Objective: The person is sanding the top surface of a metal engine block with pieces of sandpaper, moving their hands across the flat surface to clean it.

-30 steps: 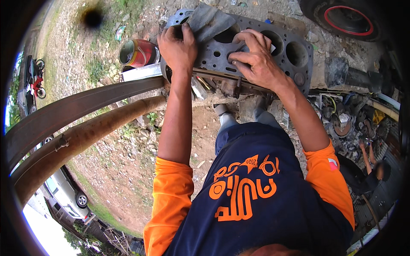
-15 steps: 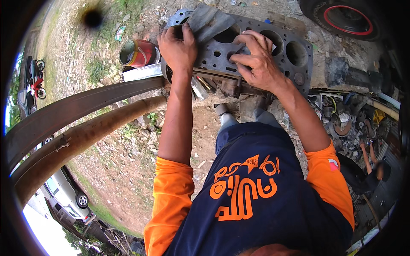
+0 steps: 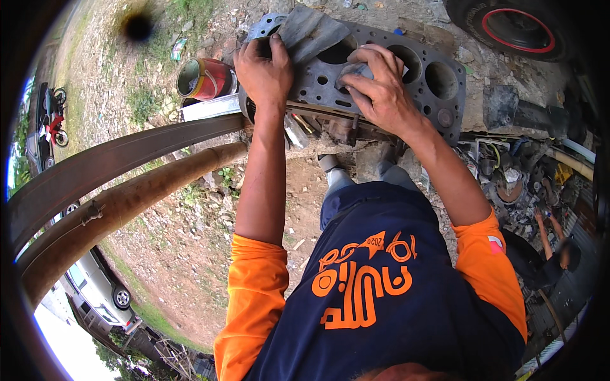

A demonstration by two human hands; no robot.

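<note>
A grey engine block [image 3: 327, 86] with several round cylinder bores lies across the top of the view. My left hand [image 3: 265, 73] grips its left end, fingers curled down over the metal and thumb raised. Beside that thumb, a worn dark grey sheet [image 3: 314, 35] lies across the block's top and partly covers the bores. My right hand [image 3: 381, 86] is closed on a small grey piece [image 3: 359, 68], pressed to the top face between the middle bores. Its kind is hard to make out; a pale edge shows by the fingers.
Left of the block stands a red and yellow bucket [image 3: 206, 79]. A curved metal beam [image 3: 127, 149] and a rusty pipe [image 3: 133, 187] run in from the left. A tyre [image 3: 508, 28] lies at the far right. Machine parts [image 3: 508, 171] are heaped at right, near another person [image 3: 546, 254].
My right hand has shifted slightly left on the block's face, its fingers flatter, and more of the grey piece shows. My left hand has stayed nearly in place.
</note>
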